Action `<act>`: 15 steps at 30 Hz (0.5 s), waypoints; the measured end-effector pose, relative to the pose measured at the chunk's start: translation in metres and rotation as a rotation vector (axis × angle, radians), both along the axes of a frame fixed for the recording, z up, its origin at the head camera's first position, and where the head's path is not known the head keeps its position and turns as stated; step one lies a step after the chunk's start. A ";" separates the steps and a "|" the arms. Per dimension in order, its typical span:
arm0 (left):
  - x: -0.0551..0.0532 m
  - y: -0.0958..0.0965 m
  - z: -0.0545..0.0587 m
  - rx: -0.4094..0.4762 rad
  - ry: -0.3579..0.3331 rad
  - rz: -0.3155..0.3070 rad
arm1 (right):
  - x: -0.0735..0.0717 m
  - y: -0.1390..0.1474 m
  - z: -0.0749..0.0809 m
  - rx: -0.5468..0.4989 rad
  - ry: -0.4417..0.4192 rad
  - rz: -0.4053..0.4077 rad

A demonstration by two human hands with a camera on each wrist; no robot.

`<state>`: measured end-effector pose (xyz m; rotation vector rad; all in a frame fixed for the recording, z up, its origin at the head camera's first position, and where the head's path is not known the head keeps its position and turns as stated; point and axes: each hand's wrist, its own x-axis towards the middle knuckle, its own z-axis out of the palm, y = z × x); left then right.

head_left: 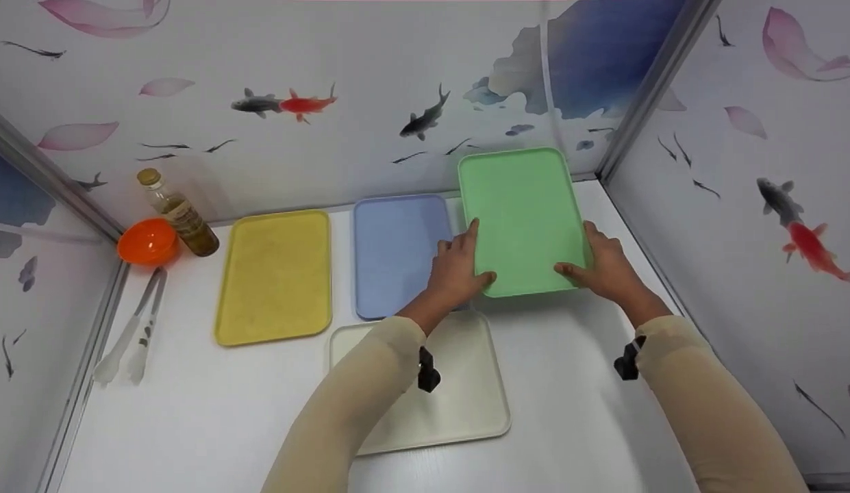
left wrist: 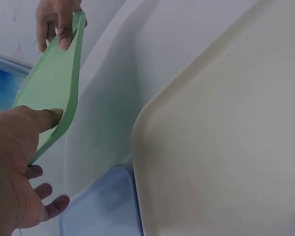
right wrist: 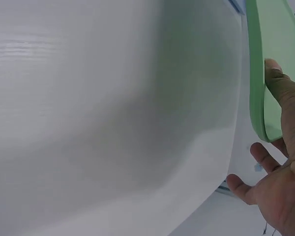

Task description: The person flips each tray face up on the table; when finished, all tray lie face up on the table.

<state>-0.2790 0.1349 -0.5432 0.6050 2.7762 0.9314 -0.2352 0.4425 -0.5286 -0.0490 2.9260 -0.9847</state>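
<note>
A light green rectangular tray (head_left: 524, 219) is held up above the back right of the table, its near edge raised off the surface. My left hand (head_left: 457, 266) grips its left side near the front corner, thumb over the rim and fingers beneath. On the opposite side my right hand (head_left: 603, 263) holds the front right corner the same way. In the left wrist view the thumb presses on the green tray (left wrist: 54, 83) just inside the rim. The right wrist view shows the other thumb on the tray's rim (right wrist: 257, 83), with fingers spread below it.
A blue tray (head_left: 397, 253) lies left of the green one, partly behind my left hand. Closer in is a cream tray (head_left: 459, 383) under my left forearm. Further left are a yellow tray (head_left: 274, 277), an oil bottle (head_left: 188, 222), an orange bowl (head_left: 148, 243) and tongs (head_left: 140, 329). Walls enclose the table.
</note>
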 end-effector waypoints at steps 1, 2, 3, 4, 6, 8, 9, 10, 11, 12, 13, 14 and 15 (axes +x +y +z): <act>0.001 0.004 0.000 -0.054 0.017 -0.001 | -0.001 0.003 -0.002 0.002 -0.014 0.003; 0.002 0.008 0.000 -0.102 0.030 -0.001 | -0.002 0.005 -0.003 0.000 -0.027 0.004; 0.002 0.011 -0.001 -0.141 0.036 0.001 | -0.004 0.007 -0.005 -0.004 -0.039 0.005; 0.003 0.014 -0.001 -0.172 0.034 0.003 | -0.005 0.009 -0.007 -0.008 -0.049 0.006; 0.004 0.019 -0.002 -0.218 0.018 0.013 | -0.008 0.012 -0.012 -0.011 -0.069 0.013; 0.003 0.024 -0.004 -0.253 0.004 0.022 | -0.010 0.015 -0.017 -0.002 -0.095 0.019; 0.003 0.025 -0.005 -0.267 -0.004 0.024 | -0.011 0.016 -0.019 0.006 -0.112 0.022; 0.003 0.027 -0.006 -0.280 -0.012 0.022 | -0.012 0.018 -0.021 0.017 -0.130 0.025; 0.002 0.029 -0.007 -0.289 -0.020 0.020 | -0.013 0.019 -0.023 0.028 -0.148 0.028; 0.002 0.030 -0.008 -0.297 -0.029 0.017 | -0.014 0.021 -0.025 0.040 -0.166 0.029; 0.002 0.031 -0.009 -0.305 -0.040 0.012 | -0.014 0.022 -0.027 0.046 -0.184 0.029; 0.001 0.033 -0.011 -0.311 -0.054 0.008 | -0.014 0.023 -0.028 0.053 -0.198 0.030; 0.001 0.034 -0.012 -0.311 -0.072 0.002 | -0.015 0.024 -0.030 0.054 -0.211 0.030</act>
